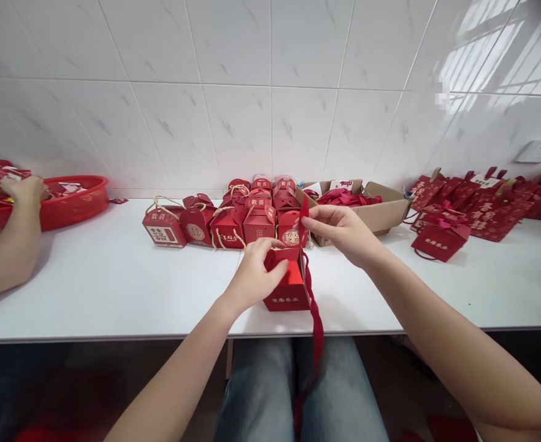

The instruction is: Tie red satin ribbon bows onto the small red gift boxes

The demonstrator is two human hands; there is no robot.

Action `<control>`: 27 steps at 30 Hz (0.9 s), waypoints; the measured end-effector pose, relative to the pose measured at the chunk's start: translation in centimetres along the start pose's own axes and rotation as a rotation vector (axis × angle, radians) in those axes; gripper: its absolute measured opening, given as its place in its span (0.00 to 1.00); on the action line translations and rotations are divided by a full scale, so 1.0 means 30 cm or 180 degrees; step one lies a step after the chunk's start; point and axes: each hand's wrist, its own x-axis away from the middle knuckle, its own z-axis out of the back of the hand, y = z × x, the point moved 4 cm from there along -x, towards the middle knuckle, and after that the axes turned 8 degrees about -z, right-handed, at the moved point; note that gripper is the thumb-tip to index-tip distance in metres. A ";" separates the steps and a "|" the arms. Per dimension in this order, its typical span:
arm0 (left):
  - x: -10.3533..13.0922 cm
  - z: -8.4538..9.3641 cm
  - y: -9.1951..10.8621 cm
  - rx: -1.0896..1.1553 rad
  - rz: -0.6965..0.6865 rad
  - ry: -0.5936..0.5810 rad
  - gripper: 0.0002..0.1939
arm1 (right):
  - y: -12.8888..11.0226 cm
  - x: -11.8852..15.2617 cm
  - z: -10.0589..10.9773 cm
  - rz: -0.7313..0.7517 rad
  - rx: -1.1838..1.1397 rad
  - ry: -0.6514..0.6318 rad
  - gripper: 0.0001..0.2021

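Note:
In front of me at the table's edge stands a small red gift box [287, 301] with gold lettering, its top open and the bright red inside showing. My left hand [257, 273] grips its left side, thumb and fingers curled over the upper rim. With thumb and forefinger my right hand [337, 228] pinches the end of a dark red ribbon [316, 322] above the box's right side. From there the ribbon runs down along that side and hangs over the table edge onto my lap. My left fingertips are partly hidden behind the rim.
Behind the box stand several closed red gift boxes [197, 224] with cord handles. A cardboard box [381, 215] of red ribbons is beside them. Finished red bags and boxes [440, 239] stand at right. At left, another person's arm [19, 239] reaches over a red basin [75, 205].

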 end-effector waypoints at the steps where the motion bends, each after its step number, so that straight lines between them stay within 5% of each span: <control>1: 0.008 -0.006 -0.006 -0.0122 -0.0038 -0.0093 0.14 | -0.010 0.001 0.000 -0.0024 0.0030 0.0057 0.15; 10: 0.027 -0.063 0.001 -0.0181 -0.0015 -0.0586 0.15 | -0.032 0.000 -0.004 0.0014 -0.0135 0.0377 0.15; 19: 0.031 -0.082 -0.002 -0.0232 -0.0194 -0.0461 0.21 | -0.150 0.035 0.059 0.0432 -0.1133 0.0615 0.09; 27: 0.032 -0.041 -0.052 0.1006 0.0593 0.0612 0.11 | 0.000 0.020 -0.008 -0.0510 0.0308 0.0138 0.14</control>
